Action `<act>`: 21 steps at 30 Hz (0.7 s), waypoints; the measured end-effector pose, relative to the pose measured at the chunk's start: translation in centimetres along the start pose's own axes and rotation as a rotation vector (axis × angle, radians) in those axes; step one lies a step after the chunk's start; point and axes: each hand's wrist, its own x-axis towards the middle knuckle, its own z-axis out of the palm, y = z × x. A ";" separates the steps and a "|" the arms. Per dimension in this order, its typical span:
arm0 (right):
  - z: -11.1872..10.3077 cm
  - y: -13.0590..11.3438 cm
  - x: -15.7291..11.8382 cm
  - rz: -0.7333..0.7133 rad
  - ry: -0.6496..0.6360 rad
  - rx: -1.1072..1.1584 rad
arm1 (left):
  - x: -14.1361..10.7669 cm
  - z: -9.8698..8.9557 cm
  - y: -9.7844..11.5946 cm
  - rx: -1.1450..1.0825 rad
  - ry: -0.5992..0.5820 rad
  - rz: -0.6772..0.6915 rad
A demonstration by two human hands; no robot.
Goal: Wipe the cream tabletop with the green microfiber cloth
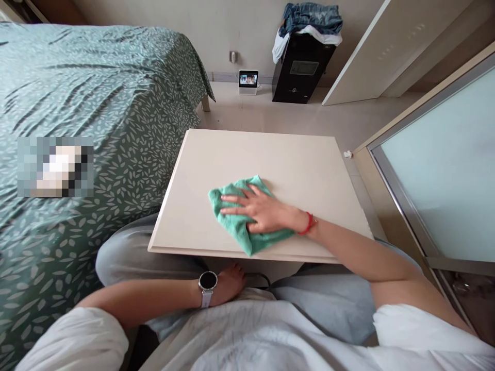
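Observation:
A green cloth lies partly bunched on the pale tabletop, left of centre and near its front edge. My right hand rests flat on this cloth, palm down with fingers spread, and a red bracelet circles the wrist. Below the table's front edge, my left hand is low by my lap, with a round-faced watch on its wrist. Its fingers are too small and bunched to make out, and nothing can be seen in it.
A bed with a green leaf-patterned cover stands close on the left, with a blurred-out object on it. Beyond the table are a small lit screen and a black cabinet topped with clothes. A frosted-glass panel stands at the right.

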 end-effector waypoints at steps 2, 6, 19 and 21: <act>-1.2 3.8 1.8 0.127 0.070 -0.004 | -0.3 0.1 -1.0 0.136 -0.152 -0.032; -4.0 11.8 5.1 0.404 0.180 -0.006 | 0.4 0.8 -1.8 0.277 -0.303 -0.043; -3.7 10.1 4.9 0.498 0.191 -0.036 | 0.9 1.2 -2.4 0.316 -0.294 0.113; -2.6 6.2 3.2 0.385 0.130 -0.041 | 1.0 1.2 -2.6 0.316 -0.280 0.106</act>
